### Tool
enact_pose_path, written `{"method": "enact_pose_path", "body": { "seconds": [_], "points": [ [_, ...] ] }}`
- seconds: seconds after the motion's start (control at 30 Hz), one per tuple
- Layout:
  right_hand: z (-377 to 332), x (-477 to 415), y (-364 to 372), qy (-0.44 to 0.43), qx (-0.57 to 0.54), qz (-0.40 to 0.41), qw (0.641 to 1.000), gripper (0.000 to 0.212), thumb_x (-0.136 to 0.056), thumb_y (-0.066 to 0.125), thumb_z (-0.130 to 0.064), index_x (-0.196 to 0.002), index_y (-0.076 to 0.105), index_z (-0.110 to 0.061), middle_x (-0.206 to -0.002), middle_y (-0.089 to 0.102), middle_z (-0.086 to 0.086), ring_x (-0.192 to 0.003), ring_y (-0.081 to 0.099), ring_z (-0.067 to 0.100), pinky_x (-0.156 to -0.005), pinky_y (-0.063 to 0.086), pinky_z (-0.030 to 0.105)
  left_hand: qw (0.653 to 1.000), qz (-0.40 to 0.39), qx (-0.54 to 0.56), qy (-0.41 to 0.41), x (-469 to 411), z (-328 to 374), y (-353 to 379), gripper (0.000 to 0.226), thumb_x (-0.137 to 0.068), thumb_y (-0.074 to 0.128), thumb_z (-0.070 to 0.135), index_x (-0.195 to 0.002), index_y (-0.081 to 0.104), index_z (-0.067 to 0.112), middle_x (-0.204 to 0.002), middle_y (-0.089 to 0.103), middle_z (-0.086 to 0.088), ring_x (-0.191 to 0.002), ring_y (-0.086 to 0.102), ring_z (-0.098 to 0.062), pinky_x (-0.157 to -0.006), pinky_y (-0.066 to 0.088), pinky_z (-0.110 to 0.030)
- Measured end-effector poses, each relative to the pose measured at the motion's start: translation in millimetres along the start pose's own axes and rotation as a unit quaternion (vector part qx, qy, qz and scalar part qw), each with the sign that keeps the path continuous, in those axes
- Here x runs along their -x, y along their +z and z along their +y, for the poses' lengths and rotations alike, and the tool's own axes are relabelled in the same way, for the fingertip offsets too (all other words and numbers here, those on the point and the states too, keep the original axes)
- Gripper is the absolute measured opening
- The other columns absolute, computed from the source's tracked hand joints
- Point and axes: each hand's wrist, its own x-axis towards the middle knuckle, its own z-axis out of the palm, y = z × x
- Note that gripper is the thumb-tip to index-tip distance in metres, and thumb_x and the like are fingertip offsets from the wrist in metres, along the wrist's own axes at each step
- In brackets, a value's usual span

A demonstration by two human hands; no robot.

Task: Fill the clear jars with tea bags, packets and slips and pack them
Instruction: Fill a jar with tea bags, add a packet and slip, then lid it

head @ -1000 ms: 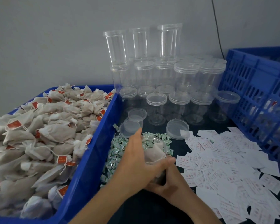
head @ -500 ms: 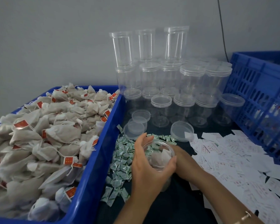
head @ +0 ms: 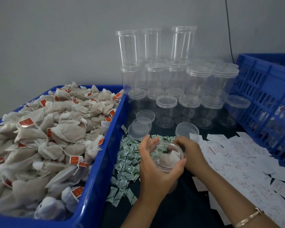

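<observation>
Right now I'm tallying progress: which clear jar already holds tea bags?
The lidless jar the left hand grips, right hand at its rim; the stacked jars behind look empty.

One cam, on my head, looking fwd & down over the dark table (head: pixel 184 209). Close-in: my left hand (head: pixel 152 170) & right hand (head: pixel 191 153) sit low-centre at a jar (head: pixel 167 157), forearms running off the bottom edge. Wide lens: blue bin (head: pixel 104 162) fills the left, blue crate (head: pixel 262 96) the right edge, grey wall (head: pixel 56 38) up top behind stacked jars (head: pixel 155 76).
</observation>
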Motion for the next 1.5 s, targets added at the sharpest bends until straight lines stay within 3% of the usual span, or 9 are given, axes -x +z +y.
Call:
{"method": "enact_pose_path", "body": {
  "seconds": [0.1, 0.37, 0.5, 0.7, 0.87, 1.07, 1.23, 1.4, 1.5],
  "points": [
    [-18, -3, -14, 0.016, -0.077, 0.031, 0.996, 0.020, -0.088, 0.072, -0.008, -0.080, 0.066, -0.025, -0.077, 0.068, -0.012, -0.074, 0.063, -0.005, -0.068, 0.048, 0.008, 1.000, 0.003, -0.003, 0.007, 0, -2, 1, 0.088, -0.067, 0.080, 0.043, -0.137, 0.029, 0.024, -0.125, 0.050, 0.016, -0.121, 0.052, -0.012, -0.099, 0.040, -0.017],
    [-77, -5, -50, -0.080, -0.237, 0.085, 0.965, 0.014, -0.085, 0.076, -0.012, -0.082, 0.070, -0.024, -0.081, 0.074, -0.007, -0.071, 0.070, 0.003, -0.062, 0.052, 0.012, 1.000, 0.014, -0.004, -0.004, 2, -3, 4, 0.081, -0.066, 0.080, 0.044, -0.131, 0.036, 0.019, -0.122, 0.049, 0.023, -0.119, 0.052, -0.010, -0.101, 0.042, -0.023],
    [-83, -12, -45, -0.076, -0.229, 0.102, 0.965, 0.017, -0.087, 0.075, -0.011, -0.080, 0.069, -0.026, -0.080, 0.073, -0.007, -0.071, 0.069, 0.002, -0.061, 0.051, 0.012, 1.000, 0.012, -0.004, -0.009, 2, -2, 3, 0.080, -0.067, 0.079, 0.043, -0.130, 0.037, 0.018, -0.121, 0.049, 0.021, -0.119, 0.052, -0.011, -0.102, 0.042, -0.025],
    [-57, -28, -33, 0.038, -0.164, 0.093, 0.981, 0.017, -0.094, 0.067, -0.019, -0.081, 0.064, -0.028, -0.082, 0.067, -0.006, -0.075, 0.065, 0.009, -0.049, 0.049, 0.015, 1.000, 0.012, -0.013, -0.007, 3, -1, 4, 0.076, -0.067, 0.080, 0.041, -0.127, 0.040, 0.016, -0.121, 0.052, 0.011, -0.118, 0.052, -0.011, -0.101, 0.042, -0.024],
    [-36, -29, -25, 0.089, -0.127, 0.082, 0.985, 0.013, -0.093, 0.069, -0.025, -0.081, 0.064, -0.026, -0.084, 0.064, -0.010, -0.080, 0.058, 0.004, -0.074, 0.049, 0.029, 1.000, 0.017, -0.011, -0.006, 2, -1, 4, 0.073, -0.067, 0.080, 0.039, -0.124, 0.043, 0.014, -0.120, 0.051, 0.013, -0.116, 0.052, -0.010, -0.100, 0.043, -0.026],
    [-39, -25, -30, 0.122, -0.066, 0.009, 0.990, 0.028, -0.099, 0.052, -0.046, -0.102, 0.062, -0.019, -0.091, 0.058, -0.012, -0.084, 0.055, 0.003, -0.067, 0.040, 0.021, 1.000, 0.019, -0.006, -0.007, 3, -1, 4, 0.073, -0.067, 0.079, 0.042, -0.124, 0.043, 0.013, -0.120, 0.052, 0.011, -0.116, 0.053, -0.011, -0.100, 0.044, -0.027],
    [-74, -2, -53, -0.025, -0.257, 0.021, 0.966, 0.022, -0.097, 0.058, -0.002, -0.102, 0.067, -0.022, -0.084, 0.071, 0.002, -0.077, 0.071, 0.009, -0.069, 0.053, 0.013, 1.000, 0.023, -0.002, -0.012, 3, -1, 5, 0.072, -0.066, 0.079, 0.043, -0.122, 0.043, 0.016, -0.120, 0.052, 0.014, -0.116, 0.053, -0.009, -0.100, 0.043, -0.028],
    [-90, 20, -58, -0.088, -0.213, -0.108, 0.967, 0.017, -0.087, 0.075, -0.020, -0.104, 0.072, -0.022, -0.097, 0.076, -0.010, -0.095, 0.071, 0.003, -0.086, 0.050, 0.011, 1.000, 0.017, 0.008, -0.014, 2, -1, 5, 0.071, -0.066, 0.078, 0.045, -0.123, 0.041, 0.023, -0.120, 0.049, 0.025, -0.117, 0.051, -0.004, -0.100, 0.042, -0.021],
    [-75, 20, -59, -0.082, -0.130, -0.060, 0.986, 0.013, -0.091, 0.070, -0.025, -0.103, 0.072, -0.026, -0.101, 0.072, -0.019, -0.102, 0.065, -0.005, -0.087, 0.044, 0.005, 1.000, 0.015, 0.008, -0.007, 3, -3, 5, 0.072, -0.066, 0.079, 0.043, -0.123, 0.042, 0.018, -0.120, 0.051, 0.018, -0.117, 0.052, -0.007, -0.100, 0.041, -0.021]
  ]
}}
